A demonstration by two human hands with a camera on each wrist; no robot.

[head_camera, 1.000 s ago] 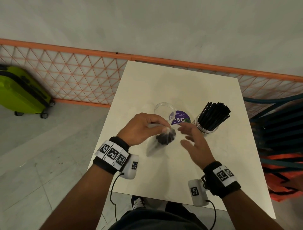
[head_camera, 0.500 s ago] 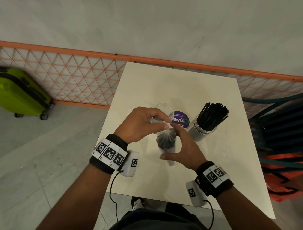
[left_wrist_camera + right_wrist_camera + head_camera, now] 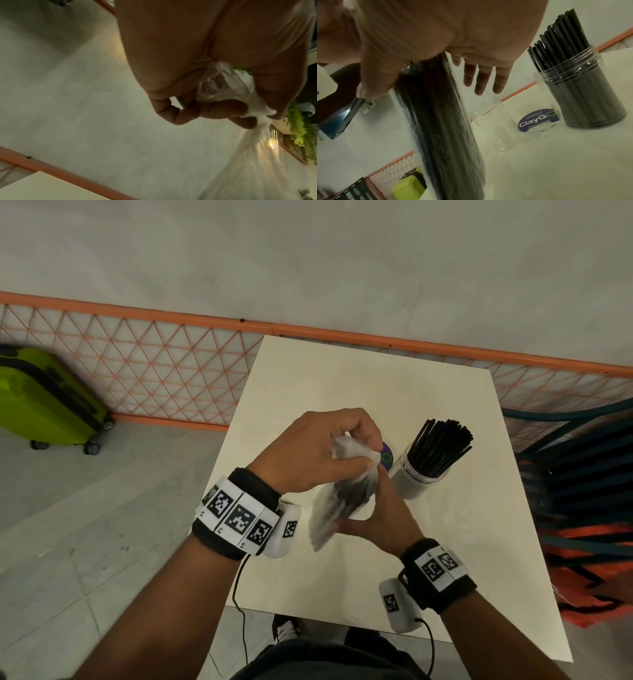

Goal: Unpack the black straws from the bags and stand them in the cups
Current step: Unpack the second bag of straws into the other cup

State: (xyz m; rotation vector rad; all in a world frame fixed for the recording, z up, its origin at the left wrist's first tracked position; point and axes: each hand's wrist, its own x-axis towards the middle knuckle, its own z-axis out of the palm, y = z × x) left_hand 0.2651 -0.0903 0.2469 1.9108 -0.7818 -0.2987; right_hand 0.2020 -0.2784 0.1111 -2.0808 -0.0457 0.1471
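**Inspector:** Since the frame half a second back, what has shifted?

**Operator:** Both hands have come up and nearer the head camera, bringing the bag of black straws (image 3: 344,498) with them. It now hangs tilted over the white table (image 3: 359,378), and I see nothing under it but air.

**Inspector:** Left hand?

**Operator:** My left hand (image 3: 318,451) has its fingers curled tight, the thumb (image 3: 223,109) pinching the gathered plastic neck of the bag. I judge that keeps the mouth uppermost, so nothing slides out early.

**Inspector:** Right hand?

**Operator:** My right hand (image 3: 380,518) holds the bundle through the film between thumb and palm. Three fingers (image 3: 485,79) stand out straight and free beyond it in the right wrist view. That looks like a steadying hold for pulling the plastic off against.

**Inspector:** The cups?

**Operator:** One clear jar (image 3: 416,472) on the right is already full of upright black straws (image 3: 440,445). An empty clear cup (image 3: 489,116) stands just past the bag, beside a purple ClayGo sticker (image 3: 537,123). It is the likely destination.

**Inspector:** Surroundings?

**Operator:** An orange mesh barrier (image 3: 144,371) runs behind the table, with a lime-green suitcase (image 3: 44,402) on the floor to the left.

**Inspector:** Is the bag open?

**Operator:** I cannot tell; the neck is bunched inside the fist.
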